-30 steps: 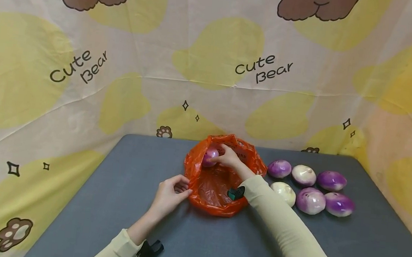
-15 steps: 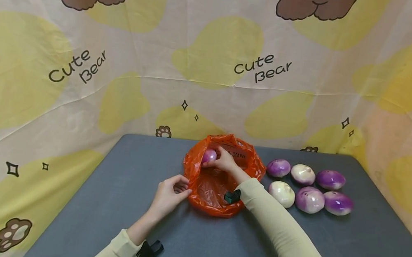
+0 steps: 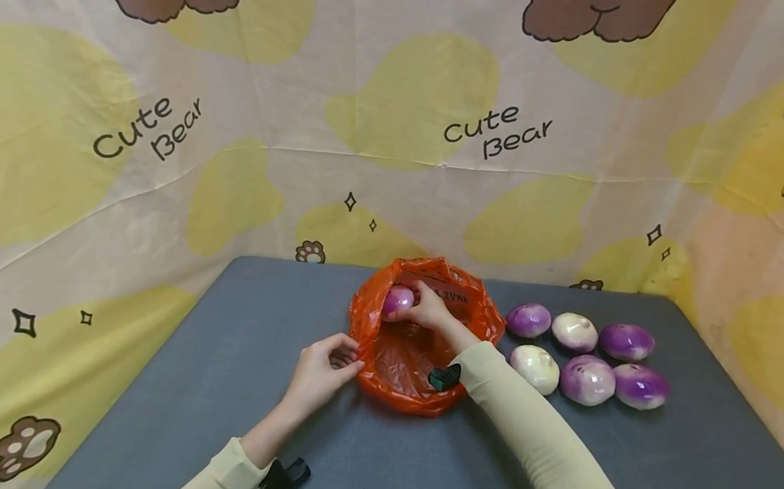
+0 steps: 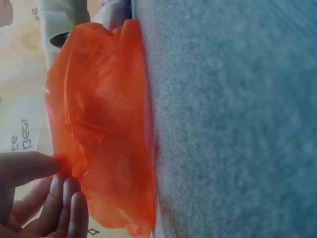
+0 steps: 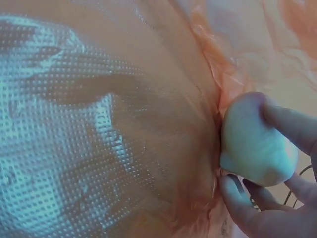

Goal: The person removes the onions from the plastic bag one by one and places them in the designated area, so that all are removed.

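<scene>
An orange plastic bag [image 3: 412, 402] stands with its mouth wide, facing me, at the middle of the table. My left hand [image 3: 323, 365] pinches its left rim between thumb and fingertips; the left wrist view shows the bag's thin side wall [image 4: 109, 129] beside those fingers. Inside the mouth, my right hand [image 3: 432, 310] holds a purple-and-white onion [image 3: 397, 300] near the left inner wall. Close up in the right wrist view, thumb and fingers grip the onion [image 5: 255, 144] from opposite sides, against the crinkled plastic.
Right of the bag, several glossy purple-and-white onions [image 3: 588, 380] lie in two rows on the grey table [image 3: 259, 302]. A printed cloth [image 3: 405, 104] hangs behind the table. Dark camera mounts [image 3: 289, 475] sit at both wrists.
The right hand, with the onion, has shifted slightly left and down inside the bag. The left hand keeps its place at the rim; the onions on the table have not moved.
</scene>
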`<state>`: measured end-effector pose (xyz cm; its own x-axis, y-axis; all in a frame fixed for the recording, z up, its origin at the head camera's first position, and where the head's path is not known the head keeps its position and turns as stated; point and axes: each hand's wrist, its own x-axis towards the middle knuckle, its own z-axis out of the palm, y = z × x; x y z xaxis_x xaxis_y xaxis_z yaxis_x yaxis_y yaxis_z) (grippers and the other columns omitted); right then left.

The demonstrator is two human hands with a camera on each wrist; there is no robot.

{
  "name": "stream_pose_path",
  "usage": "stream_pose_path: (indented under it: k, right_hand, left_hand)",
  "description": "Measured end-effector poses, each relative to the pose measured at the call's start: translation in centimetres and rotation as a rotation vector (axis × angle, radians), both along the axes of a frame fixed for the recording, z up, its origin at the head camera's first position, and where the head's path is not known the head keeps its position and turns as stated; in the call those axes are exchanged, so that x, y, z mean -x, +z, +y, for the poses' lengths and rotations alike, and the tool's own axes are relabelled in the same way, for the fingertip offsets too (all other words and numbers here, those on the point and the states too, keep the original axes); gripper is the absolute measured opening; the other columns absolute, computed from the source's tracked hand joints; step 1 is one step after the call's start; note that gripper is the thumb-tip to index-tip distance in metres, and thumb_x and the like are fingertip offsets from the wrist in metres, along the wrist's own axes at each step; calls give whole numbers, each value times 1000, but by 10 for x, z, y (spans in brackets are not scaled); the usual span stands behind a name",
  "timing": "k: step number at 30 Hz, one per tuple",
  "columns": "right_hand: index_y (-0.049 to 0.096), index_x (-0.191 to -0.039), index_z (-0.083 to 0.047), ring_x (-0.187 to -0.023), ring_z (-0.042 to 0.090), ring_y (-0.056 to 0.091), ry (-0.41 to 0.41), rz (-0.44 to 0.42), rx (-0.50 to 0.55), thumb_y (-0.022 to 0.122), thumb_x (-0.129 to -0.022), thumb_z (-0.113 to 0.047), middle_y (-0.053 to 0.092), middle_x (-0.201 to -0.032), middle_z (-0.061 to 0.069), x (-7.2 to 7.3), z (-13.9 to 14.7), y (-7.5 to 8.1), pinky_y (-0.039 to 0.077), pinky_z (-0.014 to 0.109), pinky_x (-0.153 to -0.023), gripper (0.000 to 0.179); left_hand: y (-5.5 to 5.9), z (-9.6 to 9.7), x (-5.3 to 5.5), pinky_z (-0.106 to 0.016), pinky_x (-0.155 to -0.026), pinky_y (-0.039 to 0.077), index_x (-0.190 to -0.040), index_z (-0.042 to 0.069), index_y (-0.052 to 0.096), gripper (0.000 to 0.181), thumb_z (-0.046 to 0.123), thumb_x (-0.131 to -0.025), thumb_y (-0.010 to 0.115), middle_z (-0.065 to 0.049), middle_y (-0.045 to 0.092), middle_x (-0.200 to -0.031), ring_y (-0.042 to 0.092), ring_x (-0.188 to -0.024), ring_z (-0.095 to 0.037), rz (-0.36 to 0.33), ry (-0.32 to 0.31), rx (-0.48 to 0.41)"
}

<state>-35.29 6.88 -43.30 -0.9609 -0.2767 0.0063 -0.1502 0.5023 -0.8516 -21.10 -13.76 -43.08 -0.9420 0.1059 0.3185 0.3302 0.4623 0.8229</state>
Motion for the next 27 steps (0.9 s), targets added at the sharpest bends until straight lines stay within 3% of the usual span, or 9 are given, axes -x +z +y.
stream_pose_path:
  k: [12, 27]
  right_hand:
    - [42, -138, -4, -116, 34, 54, -17, -16, -55, 82, -74, -20, 54, -129, 19, -9, 9, 10, 45, 48, -100, 78]
    - [44, -138, -12, -113, 31, 56, 38, -58, -75, 81, -75, -21, 55, -129, 16, -33, 30, 35, 50, 45, -94, 74]
  left_hand:
    - [-1, -1, -1, -20, -66, 54, -89, 14, 68, 15, 7, -78, 76, 0, 66, -80, 60, -72, -11, 12, 11, 4]
    - [-3, -1, 1, -20, -66, 54, -89, 13, 68, 15, 8, -78, 77, -2, 66, -80, 60, -72, -12, 6, 17, -4]
